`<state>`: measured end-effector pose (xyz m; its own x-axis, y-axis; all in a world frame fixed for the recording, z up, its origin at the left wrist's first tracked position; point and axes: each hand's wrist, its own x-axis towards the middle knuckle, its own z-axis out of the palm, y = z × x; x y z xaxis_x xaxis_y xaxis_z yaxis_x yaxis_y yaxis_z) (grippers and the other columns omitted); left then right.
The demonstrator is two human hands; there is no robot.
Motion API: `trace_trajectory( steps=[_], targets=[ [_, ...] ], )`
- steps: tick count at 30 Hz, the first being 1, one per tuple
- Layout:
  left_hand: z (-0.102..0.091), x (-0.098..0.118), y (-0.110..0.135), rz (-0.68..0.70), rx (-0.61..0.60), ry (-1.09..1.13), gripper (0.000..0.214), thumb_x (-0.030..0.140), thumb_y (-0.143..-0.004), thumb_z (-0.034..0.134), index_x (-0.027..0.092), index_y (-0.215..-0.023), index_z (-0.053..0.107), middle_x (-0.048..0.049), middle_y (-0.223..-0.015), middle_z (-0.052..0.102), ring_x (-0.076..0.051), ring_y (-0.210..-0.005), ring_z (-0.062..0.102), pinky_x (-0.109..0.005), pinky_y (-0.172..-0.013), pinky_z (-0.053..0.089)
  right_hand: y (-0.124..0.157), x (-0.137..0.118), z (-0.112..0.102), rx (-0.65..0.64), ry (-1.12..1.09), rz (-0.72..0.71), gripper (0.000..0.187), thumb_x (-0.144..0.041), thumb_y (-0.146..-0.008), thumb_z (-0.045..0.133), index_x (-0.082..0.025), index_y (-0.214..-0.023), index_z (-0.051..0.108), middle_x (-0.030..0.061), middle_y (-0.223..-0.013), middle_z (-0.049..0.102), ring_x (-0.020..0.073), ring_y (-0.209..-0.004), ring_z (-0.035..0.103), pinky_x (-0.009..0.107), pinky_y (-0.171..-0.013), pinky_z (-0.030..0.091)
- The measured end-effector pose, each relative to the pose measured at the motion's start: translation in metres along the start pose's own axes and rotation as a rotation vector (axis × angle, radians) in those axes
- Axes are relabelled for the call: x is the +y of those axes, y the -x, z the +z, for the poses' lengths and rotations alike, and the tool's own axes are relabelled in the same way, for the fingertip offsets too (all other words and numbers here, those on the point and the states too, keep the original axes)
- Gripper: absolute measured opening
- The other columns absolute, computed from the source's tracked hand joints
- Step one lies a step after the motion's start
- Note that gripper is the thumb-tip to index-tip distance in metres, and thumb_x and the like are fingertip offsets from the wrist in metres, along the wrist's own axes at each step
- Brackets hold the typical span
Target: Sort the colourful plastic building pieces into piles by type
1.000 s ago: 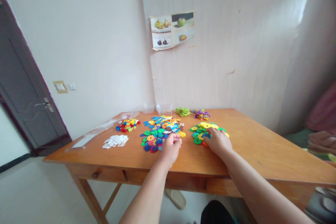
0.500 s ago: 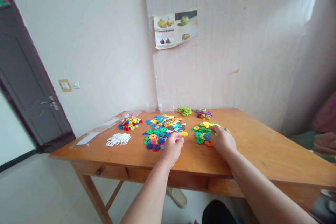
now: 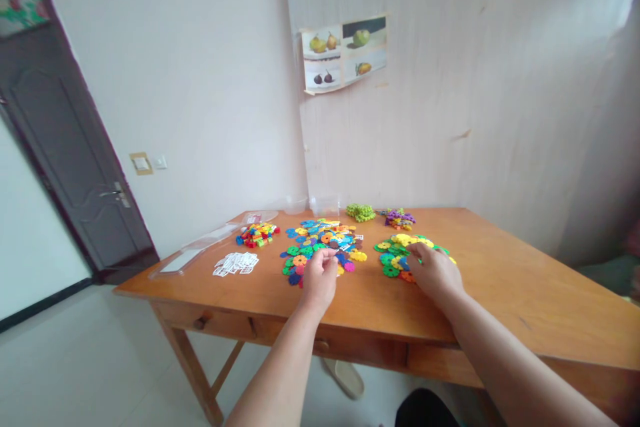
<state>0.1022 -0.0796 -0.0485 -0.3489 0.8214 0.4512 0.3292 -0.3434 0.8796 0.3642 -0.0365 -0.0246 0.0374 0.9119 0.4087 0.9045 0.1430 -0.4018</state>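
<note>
My left hand (image 3: 320,280) is above the front of the middle pile of colourful plastic flower discs (image 3: 320,240). Its fingers are curled in and the thumb presses toward them; whatever they may pinch is hidden. My right hand (image 3: 437,273) reaches over the smaller pile of flower discs (image 3: 390,260), mostly green and yellow with some blue and orange. Its thumb and fingertips come together at the discs, and I cannot make out what lies between them. The hand covers this pile's right front.
Left on the wooden table (image 3: 480,320) lie white plastic pieces (image 3: 237,263), small coloured blocks (image 3: 257,235) and clear plastic lids (image 3: 200,247). Behind are clear containers (image 3: 325,204), light green pieces (image 3: 361,212) and purple pieces (image 3: 400,219). A wall stands behind the table.
The view has shifted, so the table appears farther right. My left hand has moved left across the front of the middle pile. My right hand stays at the right pile.
</note>
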Motion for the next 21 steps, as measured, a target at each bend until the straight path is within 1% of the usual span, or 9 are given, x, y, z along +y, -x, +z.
trace_trajectory(
  steps=[3,5,7,10,12,15,21],
  targets=[
    [-0.029,-0.007,-0.015,0.051,0.123,-0.23,0.021,0.029,-0.086,0.056,0.022,-0.103,0.066,-0.0072,-0.101,0.072,-0.02,-0.093,0.066,-0.031,-0.085,0.049,0.001,-0.003,0.001,0.018,-0.011,-0.015,0.035,-0.034,-0.09,0.047,-0.028,-0.116,0.07,0.0072,-0.106,0.073,0.0272,-0.106,0.06,0.032,-0.076,0.041],
    [-0.048,-0.009,-0.024,0.066,0.165,-0.449,0.024,0.028,-0.087,0.054,0.022,-0.107,0.066,-0.0091,-0.108,0.071,-0.022,-0.101,0.064,-0.033,-0.09,0.046,0.001,-0.004,0.003,0.027,-0.019,-0.027,0.033,-0.034,-0.09,0.048,-0.028,-0.114,0.07,0.006,-0.106,0.073,0.0266,-0.106,0.059,0.032,-0.076,0.04],
    [-0.063,-0.009,-0.03,0.029,0.166,-0.693,0.027,0.032,-0.086,0.055,0.021,-0.108,0.067,-0.0117,-0.112,0.069,-0.027,-0.108,0.061,-0.037,-0.093,0.044,0.001,-0.005,0.006,0.031,-0.026,-0.042,0.031,-0.034,-0.09,0.049,-0.028,-0.111,0.071,0.0052,-0.103,0.073,0.0259,-0.105,0.059,0.031,-0.075,0.039],
    [-0.075,-0.008,-0.034,-0.089,0.105,-0.956,0.037,0.047,-0.083,0.059,0.023,-0.108,0.069,-0.0147,-0.116,0.067,-0.034,-0.114,0.057,-0.042,-0.094,0.041,0.001,-0.006,0.009,0.033,-0.031,-0.065,0.028,-0.034,-0.089,0.05,-0.028,-0.108,0.071,0.0049,-0.1,0.073,0.0254,-0.103,0.06,0.031,-0.074,0.039],
    [-0.078,-0.007,-0.034,-0.149,0.05,-1.028,0.041,0.054,-0.081,0.058,0.023,-0.104,0.071,-0.0164,-0.116,0.066,-0.037,-0.116,0.055,-0.045,-0.093,0.04,0.001,-0.006,0.01,0.037,-0.033,-0.077,0.028,-0.034,-0.09,0.05,-0.028,-0.107,0.071,0.0046,-0.101,0.073,0.0253,-0.103,0.06,0.03,-0.073,0.039],
    [-0.078,-0.008,-0.034,-0.166,0.012,-1.047,0.04,0.056,-0.08,0.058,0.024,-0.1,0.072,-0.0178,-0.115,0.067,-0.04,-0.114,0.055,-0.049,-0.091,0.039,0.002,-0.006,0.01,0.043,-0.033,-0.09,0.027,-0.034,-0.09,0.05,-0.028,-0.106,0.071,0.0046,-0.103,0.073,0.0249,-0.103,0.06,0.03,-0.073,0.039],
    [-0.075,-0.013,-0.037,-0.128,0.059,-1.028,0.023,0.041,-0.079,0.061,0.027,-0.093,0.072,-0.0138,-0.111,0.071,-0.037,-0.11,0.057,-0.048,-0.09,0.038,0.002,-0.007,0.009,0.053,-0.033,-0.101,0.025,-0.033,-0.09,0.051,-0.027,-0.103,0.071,0.0044,-0.102,0.073,0.025,-0.101,0.06,0.03,-0.072,0.039]
  ],
)
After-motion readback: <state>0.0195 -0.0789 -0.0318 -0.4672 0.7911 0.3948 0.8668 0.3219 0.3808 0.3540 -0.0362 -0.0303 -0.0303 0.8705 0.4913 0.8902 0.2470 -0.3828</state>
